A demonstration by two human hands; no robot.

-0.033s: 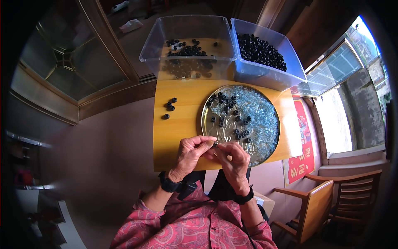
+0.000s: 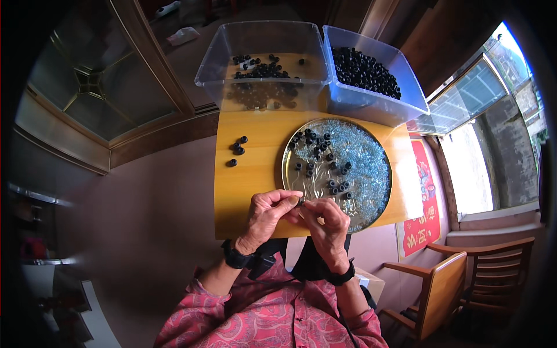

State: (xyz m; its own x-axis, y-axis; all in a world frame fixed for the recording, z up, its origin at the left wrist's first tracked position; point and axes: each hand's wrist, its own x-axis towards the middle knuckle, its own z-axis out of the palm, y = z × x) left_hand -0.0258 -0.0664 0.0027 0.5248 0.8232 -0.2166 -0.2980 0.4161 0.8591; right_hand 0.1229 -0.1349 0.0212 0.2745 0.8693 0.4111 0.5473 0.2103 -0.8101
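Over the near rim of a round shiny metal tray [image 2: 286,183], my two hands meet fingertip to fingertip. My left hand [image 2: 266,218] pinches a small black cap-like piece [image 2: 300,202], mostly hidden by the fingers. Closed against it from the other side is my right hand [image 2: 329,227]; a pale glint shows between its fingers, too small to name. On the tray's right side lies a heap of tiny clear bluish pieces [image 2: 366,168]. Several black ring-like pieces [image 2: 338,188] are scattered over its middle and upper left.
The tray stands on a yellow wooden table [image 2: 249,197], with several black pieces [image 2: 238,148] at its left. Behind are a clear plastic bin [image 2: 264,29] holding some black pieces and a bluish bin [image 2: 371,107] holding many more. Wooden chairs [image 2: 447,290] stand at the right.
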